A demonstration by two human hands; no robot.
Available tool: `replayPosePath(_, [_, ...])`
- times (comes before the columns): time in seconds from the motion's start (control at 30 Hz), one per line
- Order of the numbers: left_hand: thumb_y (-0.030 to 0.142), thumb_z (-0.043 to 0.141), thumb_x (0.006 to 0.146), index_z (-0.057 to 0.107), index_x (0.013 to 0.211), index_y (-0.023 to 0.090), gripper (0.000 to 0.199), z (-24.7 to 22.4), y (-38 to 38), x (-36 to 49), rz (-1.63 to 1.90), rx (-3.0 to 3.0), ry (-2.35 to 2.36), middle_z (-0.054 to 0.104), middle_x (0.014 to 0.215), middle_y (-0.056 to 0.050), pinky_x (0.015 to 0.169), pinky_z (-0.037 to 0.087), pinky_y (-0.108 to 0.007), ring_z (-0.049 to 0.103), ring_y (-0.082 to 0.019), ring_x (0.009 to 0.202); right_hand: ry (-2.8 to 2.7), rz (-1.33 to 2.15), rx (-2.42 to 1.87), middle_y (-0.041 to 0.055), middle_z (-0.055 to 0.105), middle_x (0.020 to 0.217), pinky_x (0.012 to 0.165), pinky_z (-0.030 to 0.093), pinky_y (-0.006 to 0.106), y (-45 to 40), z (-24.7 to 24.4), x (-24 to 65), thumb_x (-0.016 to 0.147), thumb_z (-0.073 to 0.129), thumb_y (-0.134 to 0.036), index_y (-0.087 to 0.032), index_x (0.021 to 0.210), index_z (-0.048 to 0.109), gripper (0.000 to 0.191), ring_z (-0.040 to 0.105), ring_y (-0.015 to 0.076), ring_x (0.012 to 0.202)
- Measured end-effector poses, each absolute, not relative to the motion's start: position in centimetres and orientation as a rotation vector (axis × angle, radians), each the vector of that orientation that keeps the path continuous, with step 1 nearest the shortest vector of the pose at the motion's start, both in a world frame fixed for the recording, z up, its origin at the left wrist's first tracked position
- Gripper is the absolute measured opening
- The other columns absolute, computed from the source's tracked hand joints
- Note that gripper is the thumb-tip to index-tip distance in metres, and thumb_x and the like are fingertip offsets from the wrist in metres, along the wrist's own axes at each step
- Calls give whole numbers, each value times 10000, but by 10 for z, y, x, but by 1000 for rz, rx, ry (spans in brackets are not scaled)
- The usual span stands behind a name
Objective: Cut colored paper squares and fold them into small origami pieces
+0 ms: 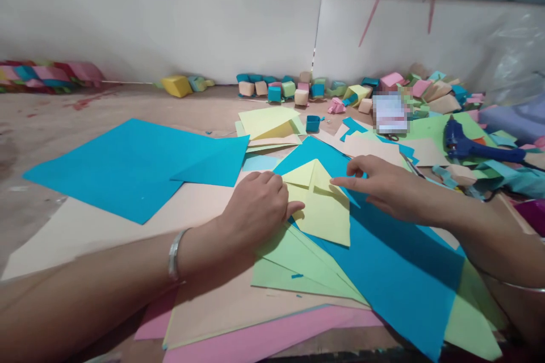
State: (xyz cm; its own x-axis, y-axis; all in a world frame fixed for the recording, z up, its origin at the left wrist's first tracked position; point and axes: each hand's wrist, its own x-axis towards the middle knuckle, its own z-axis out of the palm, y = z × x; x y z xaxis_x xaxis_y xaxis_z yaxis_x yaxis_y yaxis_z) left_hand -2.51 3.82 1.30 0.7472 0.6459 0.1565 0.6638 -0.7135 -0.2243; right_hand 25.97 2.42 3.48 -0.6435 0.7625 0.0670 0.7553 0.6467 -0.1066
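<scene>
A folded pale yellow paper [326, 212] lies in the middle, on top of blue paper [404, 272]. Its upper part shows folded flaps that meet near a point. My left hand [259, 204] rests at the paper's left edge, fingers curled under and thumb stretched towards the yellow sheet; what its fingers hold, if anything, is hidden. On the other side my right hand [374, 187] points its index finger at the right flap, touching or just above it, with the other fingers curled. Green sheets [306, 266] lie below the yellow paper.
Large blue sheets [128, 170] lie at the left over peach paper. Small paper cubes [275, 93] line the wall. A blue glue gun [481, 147] rests at the right beside a heap of paper pieces [443, 96]. Pink sheets [255, 340] stick out at the front edge.
</scene>
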Motion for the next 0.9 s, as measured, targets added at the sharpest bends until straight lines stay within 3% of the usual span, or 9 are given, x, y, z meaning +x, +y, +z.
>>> replayPosePath(0.13, [510,570,922,640,746,123,431,21,38,-22,7,-2628,-1170,631,743,-93,587,324,-319,575,-233,704,-2924,-184,-1025,144,549,1274,799,475,372,11,34,246,721,533,-41,-236,1393,483,702,537,292,1069])
replayPosePath(0.37, [624,561,880,643,767,120,523,22,36,-20,14,-2663,-1218,623,779,-96,609,315,-330,571,-249,753,-2832,-289,-691,101,647,1188,894,427,379,9,26,227,910,491,-82,-167,973,650,191,538,251,1099])
replayPosePath(0.57, [603,536,906,639,882,107,508,18,36,-20,13,-2676,-1207,627,848,-107,646,347,-340,572,-258,809,-2799,-240,-681,102,697,1043,845,416,371,15,26,229,956,444,-102,-151,978,655,218,582,220,999])
replayPosePath(0.73, [585,531,919,636,926,105,492,18,36,-20,15,-2688,-1226,637,892,-113,680,375,-346,581,-261,851,-2779,-216,-637,80,687,889,782,395,344,20,27,233,968,439,-118,-182,861,670,262,573,196,895])
replayPosePath(0.9, [544,546,925,634,1006,92,468,12,38,-21,-28,-2708,-1194,644,979,-135,718,407,-367,587,-282,903,-2691,42,-839,90,653,924,774,409,350,26,20,231,951,516,-203,-184,787,646,210,532,206,878])
